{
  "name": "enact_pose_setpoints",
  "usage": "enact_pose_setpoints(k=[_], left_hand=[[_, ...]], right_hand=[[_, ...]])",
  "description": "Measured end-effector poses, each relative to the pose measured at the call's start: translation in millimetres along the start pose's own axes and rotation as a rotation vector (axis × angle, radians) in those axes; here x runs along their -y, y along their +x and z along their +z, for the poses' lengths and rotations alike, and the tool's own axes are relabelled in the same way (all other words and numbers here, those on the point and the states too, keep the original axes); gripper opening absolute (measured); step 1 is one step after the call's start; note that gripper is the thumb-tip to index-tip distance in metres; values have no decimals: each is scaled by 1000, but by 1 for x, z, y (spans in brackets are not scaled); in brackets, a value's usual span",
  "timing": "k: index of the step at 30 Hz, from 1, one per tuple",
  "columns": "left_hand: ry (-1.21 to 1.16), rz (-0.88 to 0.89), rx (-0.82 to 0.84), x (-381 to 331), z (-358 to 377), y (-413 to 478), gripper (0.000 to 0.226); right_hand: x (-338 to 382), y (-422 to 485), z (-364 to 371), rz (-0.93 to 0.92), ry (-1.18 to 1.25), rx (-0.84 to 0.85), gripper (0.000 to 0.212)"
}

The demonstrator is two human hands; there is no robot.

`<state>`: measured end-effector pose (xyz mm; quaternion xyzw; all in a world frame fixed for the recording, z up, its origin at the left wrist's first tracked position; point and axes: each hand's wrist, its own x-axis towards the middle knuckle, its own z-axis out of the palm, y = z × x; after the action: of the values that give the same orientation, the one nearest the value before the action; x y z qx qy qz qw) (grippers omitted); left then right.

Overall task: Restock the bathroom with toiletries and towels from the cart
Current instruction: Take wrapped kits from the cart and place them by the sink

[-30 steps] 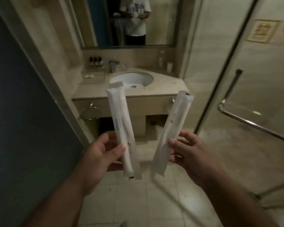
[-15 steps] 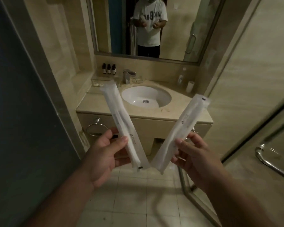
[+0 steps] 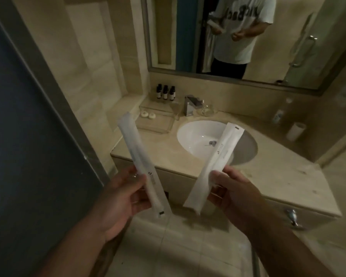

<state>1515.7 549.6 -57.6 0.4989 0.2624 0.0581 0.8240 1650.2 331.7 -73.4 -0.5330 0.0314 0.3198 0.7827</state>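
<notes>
My left hand [image 3: 118, 198] grips a long white sealed toiletry packet [image 3: 137, 154] near its lower end; the packet leans up and to the left. My right hand [image 3: 236, 196] holds a second white packet [image 3: 214, 164], which slants up to the right over the sink basin [image 3: 200, 140]. Both packets hover in front of the beige vanity counter [image 3: 278, 172]. A clear tray [image 3: 158, 118] with two small round white items sits on the counter's left side.
Three small dark bottles [image 3: 165, 92] stand at the back left of the counter, next to the faucet [image 3: 190, 105]. A white cup [image 3: 296, 131] stands at the right. The mirror [image 3: 238, 37] shows a person in a white shirt. A dark door [image 3: 18, 136] fills the left.
I have moved closer to the vanity, so the sink and counter are larger in view. Both hands still hold their packets in the same V shape.
</notes>
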Motion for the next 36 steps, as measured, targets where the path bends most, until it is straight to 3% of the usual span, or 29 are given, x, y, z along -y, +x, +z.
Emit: enact_pose_setpoints(k=[7,15,26,31,36], left_hand=[[40,61,-152,-25,-9,58,39],[-17,95,-211,-71,-56,140,35],[-19,-48,-38,-107,-80,319,31],[-148,-217,-118,-87,-76,383,21],[-166,-316,-236,-75,-66,443,25]], right_hand=[[24,99,37,72,-79,147,25],[37,191,100,40,-179,168,29],[39,296,130,10,-222,-95,25],[39,341,108,64,-201,-236,19],[54,393,92,98,-207,-202,20]])
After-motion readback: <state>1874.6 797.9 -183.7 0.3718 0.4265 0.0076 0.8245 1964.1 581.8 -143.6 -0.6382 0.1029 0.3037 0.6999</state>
